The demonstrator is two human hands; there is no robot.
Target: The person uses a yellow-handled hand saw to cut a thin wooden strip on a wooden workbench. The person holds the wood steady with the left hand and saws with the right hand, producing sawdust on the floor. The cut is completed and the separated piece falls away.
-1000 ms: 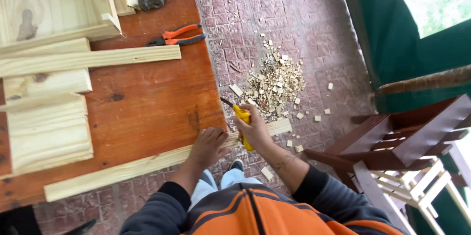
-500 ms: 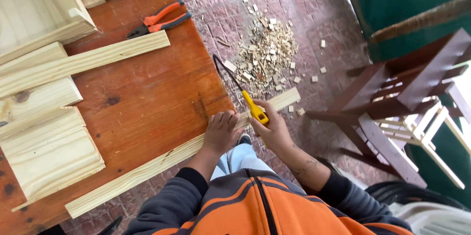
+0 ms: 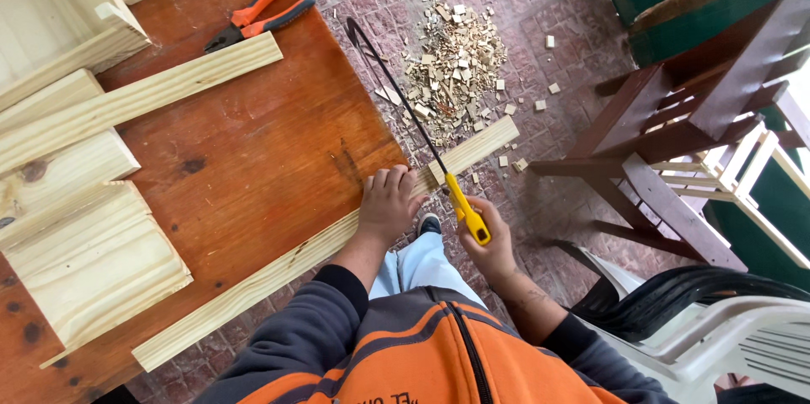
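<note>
A long pale wooden plank (image 3: 278, 273) lies along the near edge of the reddish-brown table (image 3: 245, 151), its right end sticking out past the table corner over the floor. My left hand (image 3: 386, 203) presses flat on the plank at the table's corner. My right hand (image 3: 489, 245) grips the yellow handle of a hacksaw (image 3: 405, 100), whose black frame and blade cross the plank just right of my left hand. The saw's far tip reaches up towards the table's right edge.
Several pale boards (image 3: 93, 244) and a wooden box (image 3: 51, 8) lie on the table's left. Orange-handled pliers (image 3: 257, 16) rest at the back. A heap of wood offcuts (image 3: 451, 67) covers the brick floor. A dark wooden chair (image 3: 683, 126) and white plastic chairs (image 3: 726, 328) stand right.
The saw has been drawn back towards me, so more of its blade and frame shows beyond the plank. My left hand stays pressed on the plank.
</note>
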